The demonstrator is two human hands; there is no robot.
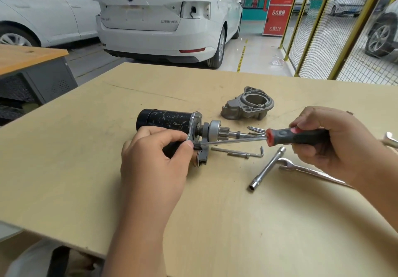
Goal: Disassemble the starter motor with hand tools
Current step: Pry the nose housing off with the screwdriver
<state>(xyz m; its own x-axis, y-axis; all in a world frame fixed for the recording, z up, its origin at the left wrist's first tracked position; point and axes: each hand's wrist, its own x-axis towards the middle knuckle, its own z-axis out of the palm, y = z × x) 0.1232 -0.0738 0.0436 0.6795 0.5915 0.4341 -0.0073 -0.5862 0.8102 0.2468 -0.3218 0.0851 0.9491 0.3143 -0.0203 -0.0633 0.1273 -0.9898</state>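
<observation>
The starter motor (165, 119), a scuffed black cylinder with its pinion gear and shaft exposed at the right end, lies on its side on the plywood table (215, 222). My left hand (155, 158) grips its near lower part, thumb by the metal flange. My right hand (329, 141) holds the black and red handle of a screwdriver (288, 136). Its long shaft runs left, and the tip sits at the motor's flange beside my left thumb. The removed grey nose housing (247, 107) lies behind, to the right.
A hex key (256, 152) and a long bolt (238, 153) lie near the motor. A T-shaped socket wrench (267, 169) and a combination wrench (312, 172) lie to the right. Several small bits (256, 129) rest behind the screwdriver. White cars and a yellow mesh fence stand beyond the table.
</observation>
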